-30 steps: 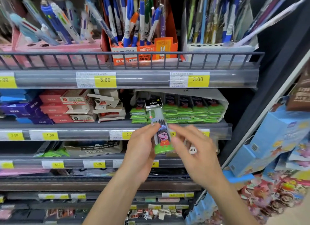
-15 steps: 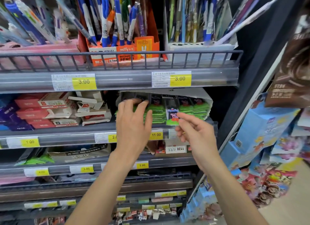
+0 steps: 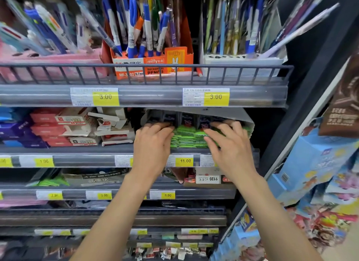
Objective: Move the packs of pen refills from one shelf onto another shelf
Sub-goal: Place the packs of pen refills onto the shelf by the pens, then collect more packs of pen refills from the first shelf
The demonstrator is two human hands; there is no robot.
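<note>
Both hands (image 3: 153, 144) on flat glossy refill packs (image 3: 186, 136).

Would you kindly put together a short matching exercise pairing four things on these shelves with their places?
Things:
1. orange pencil box
2. green refill packs
3. red boxes
4. left hand

Places:
A. top shelf, behind the wire rail
B. on the left end of the refill packs
C. second shelf, left part
D. second shelf, in the white carton

Pairs: 1-A, 2-D, 3-C, 4-B

A low white carton flap (image 3: 223, 113) overhangs the stacked refill packs (image 3: 186, 136). Torn boxes (image 3: 110, 126) crowd the left; open shelf space lies right.
</note>
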